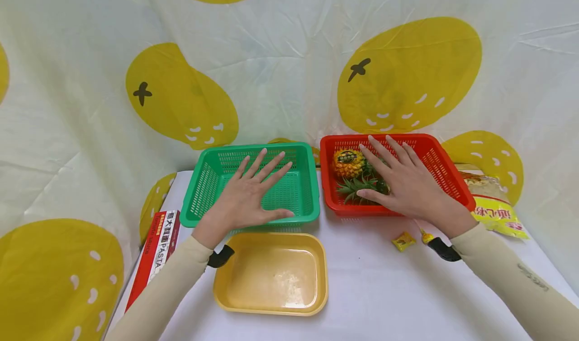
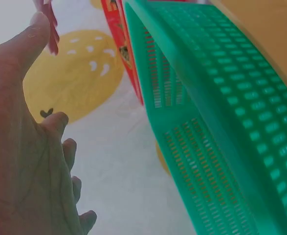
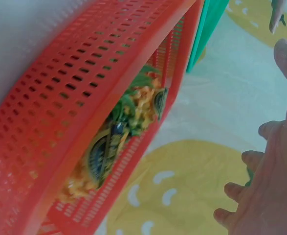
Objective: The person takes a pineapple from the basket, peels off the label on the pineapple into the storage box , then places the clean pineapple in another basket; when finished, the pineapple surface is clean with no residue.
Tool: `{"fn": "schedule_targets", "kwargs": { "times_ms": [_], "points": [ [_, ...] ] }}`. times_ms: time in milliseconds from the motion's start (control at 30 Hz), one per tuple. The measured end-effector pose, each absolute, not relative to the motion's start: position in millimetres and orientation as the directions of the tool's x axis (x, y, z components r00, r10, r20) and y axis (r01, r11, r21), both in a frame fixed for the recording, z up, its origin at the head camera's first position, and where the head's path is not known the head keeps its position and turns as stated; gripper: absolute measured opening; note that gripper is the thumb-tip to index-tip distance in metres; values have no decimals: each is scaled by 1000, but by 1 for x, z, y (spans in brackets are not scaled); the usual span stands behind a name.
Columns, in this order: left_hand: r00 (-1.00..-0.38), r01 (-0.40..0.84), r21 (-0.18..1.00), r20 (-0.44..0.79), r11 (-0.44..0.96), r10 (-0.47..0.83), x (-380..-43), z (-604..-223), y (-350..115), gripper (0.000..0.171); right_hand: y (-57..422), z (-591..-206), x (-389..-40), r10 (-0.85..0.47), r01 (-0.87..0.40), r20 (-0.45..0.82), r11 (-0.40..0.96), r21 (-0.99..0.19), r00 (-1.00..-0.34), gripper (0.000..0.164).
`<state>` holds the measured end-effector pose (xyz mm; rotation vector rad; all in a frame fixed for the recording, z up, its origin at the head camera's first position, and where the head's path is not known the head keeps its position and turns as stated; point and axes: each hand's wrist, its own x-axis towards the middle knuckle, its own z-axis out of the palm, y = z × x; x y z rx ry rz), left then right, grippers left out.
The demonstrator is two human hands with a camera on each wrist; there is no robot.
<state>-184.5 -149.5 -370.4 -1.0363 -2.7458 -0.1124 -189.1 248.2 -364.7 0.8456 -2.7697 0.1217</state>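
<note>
My left hand (image 1: 246, 195) is held over the front left of a green basket (image 1: 312, 180), fingers spread and straight, nothing in it. That basket has slotted walls, and no contents show in it. Over the red basket (image 1: 332, 208) my right hand (image 1: 409, 190) is also spread flat, holding nothing. Inside the red basket lie pineapples: one pineapple (image 1: 347, 163) bears a black label, and green leaves (image 1: 357, 188) show beside the right thumb. In the right wrist view a labelled pineapple (image 3: 87, 171) sits behind the slotted wall. The right hand hides part of the fruit.
A yellow-tan tray (image 1: 271, 308) stands in front of the green basket. A red-and-white pasta box (image 1: 154, 250) lies at left. Near the right wrist are a small yellow packet (image 1: 403, 241) and a small yellow item (image 1: 426, 237). A yellow food bag (image 1: 497, 213) lies far right.
</note>
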Motion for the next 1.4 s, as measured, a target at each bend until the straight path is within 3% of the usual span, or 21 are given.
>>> {"fn": "schedule_targets", "kwargs": {
  "times_ms": [433, 967, 1400],
  "points": [
    [-723, 686, 90, 198, 722, 662, -184, -384, -120, 106, 298, -381, -179, -489, -560, 341, 814, -152, -803, 111],
    [-665, 743, 28, 138, 668, 734, -202, -369, -64, 96, 341, -398, -174, -331, -409, 279, 862, -298, -901, 112],
    [-633, 773, 83, 41, 629, 773, -230, -345, -15, 91, 374, -412, -170, -214, -280, 203, 873, -399, -956, 105]
  ]
}}
